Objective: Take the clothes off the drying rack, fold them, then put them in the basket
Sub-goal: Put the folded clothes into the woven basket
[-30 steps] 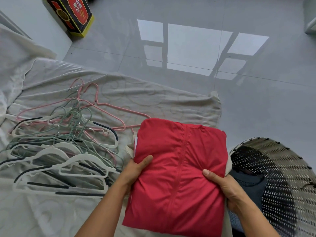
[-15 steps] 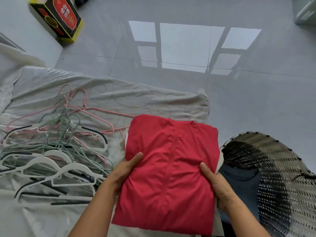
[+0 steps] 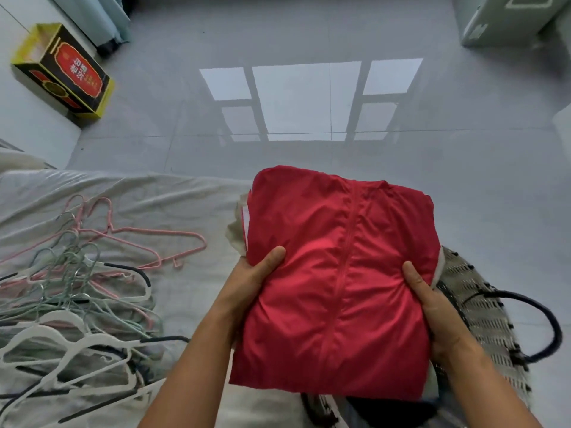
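of the person only two hands and forearms show. the left hand (image 3: 253,282) and the right hand (image 3: 432,307) are bare, each with a broad thumb in plain sight. the left forearm (image 3: 191,366) and the right forearm (image 3: 482,387) are bare too, slim, uncovered as far as they show.

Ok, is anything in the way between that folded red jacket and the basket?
Nothing visible. The left hand and right hand hold the red jacket partly over the basket; its dark handle loops off to the right. The opening beneath is hidden.
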Demonstrator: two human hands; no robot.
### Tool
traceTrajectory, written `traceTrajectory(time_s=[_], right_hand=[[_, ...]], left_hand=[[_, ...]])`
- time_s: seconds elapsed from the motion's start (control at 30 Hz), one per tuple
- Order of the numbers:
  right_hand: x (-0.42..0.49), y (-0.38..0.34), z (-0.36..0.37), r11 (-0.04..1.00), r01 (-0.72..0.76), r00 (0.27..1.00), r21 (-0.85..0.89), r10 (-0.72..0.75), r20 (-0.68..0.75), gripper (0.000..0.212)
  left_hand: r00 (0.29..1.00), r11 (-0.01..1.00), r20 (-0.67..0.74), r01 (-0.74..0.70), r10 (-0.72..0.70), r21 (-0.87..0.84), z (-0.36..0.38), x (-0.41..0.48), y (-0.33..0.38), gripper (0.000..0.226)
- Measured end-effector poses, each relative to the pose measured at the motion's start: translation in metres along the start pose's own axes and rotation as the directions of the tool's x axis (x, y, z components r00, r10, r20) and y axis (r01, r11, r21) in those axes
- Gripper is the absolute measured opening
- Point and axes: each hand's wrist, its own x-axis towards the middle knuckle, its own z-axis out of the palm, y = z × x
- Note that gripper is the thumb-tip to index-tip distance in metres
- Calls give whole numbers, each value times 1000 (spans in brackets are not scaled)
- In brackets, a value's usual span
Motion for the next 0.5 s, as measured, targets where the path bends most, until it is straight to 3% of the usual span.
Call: traceTrajectory(time_s=[0.1,0.23,0.3,0.37,0.43,0.5], right_hand=[[-10,0,-48,1000,-7,997,3,7,-75,105],[-26,13,-114,997,-12,982,79,26,-185,75],[-33,26,-141,991,-78,969,112,102,-227,78],[-41,40,-166,978,-141,957,155,175,-233,81],[-42,56,-186,968,-209,937,136,238,-254,104],[-38,72,-202,961,-233,934,149,264,-242,106]], left_hand=[[998,1000,63,26,-26,-14,43,-1,-25,51],[990,996,115,81,-84,37,97,-2,-72,60],[982,991,148,112,-121,68,119,-4,-100,72],[970,984,177,157,-169,79,136,-6,-126,70],[957,972,179,216,-229,92,146,-6,-150,69],[947,955,151,265,-283,132,148,-5,-173,87]])
